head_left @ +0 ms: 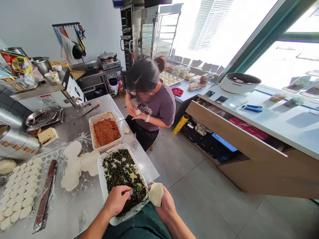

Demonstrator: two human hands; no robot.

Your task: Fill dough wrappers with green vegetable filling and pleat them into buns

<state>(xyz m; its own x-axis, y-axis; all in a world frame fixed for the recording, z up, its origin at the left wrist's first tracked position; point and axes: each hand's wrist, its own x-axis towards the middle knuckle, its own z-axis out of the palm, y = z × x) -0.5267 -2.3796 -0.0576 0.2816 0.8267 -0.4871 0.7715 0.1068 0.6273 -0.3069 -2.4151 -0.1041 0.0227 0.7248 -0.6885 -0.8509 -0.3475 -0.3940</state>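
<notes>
On my right hand (167, 206) lies a round dough wrapper (156, 195), with my fingers and thumb closed about its edge. My left hand (116, 200) is over the near part of a white tub (101, 172) of dark green chopped filling (122, 166). Its fingers pinch a small greyish thing (131, 192), perhaps the end of a tool; most of it is hidden. Beyond the green filling stands another tub (92, 141) with reddish-brown filling (106, 131). Flat dough wrappers (71, 174) overlap in a floury pile to the left of the tubs.
A dark rolling pin (46, 196) lies beside rows of dough pieces (21, 192). A knife (88, 110) rests farther back on the steel table (74, 215). Across the corner a co-worker (156, 103) sits shaping dough. An open drawer (234, 129) juts out at the right.
</notes>
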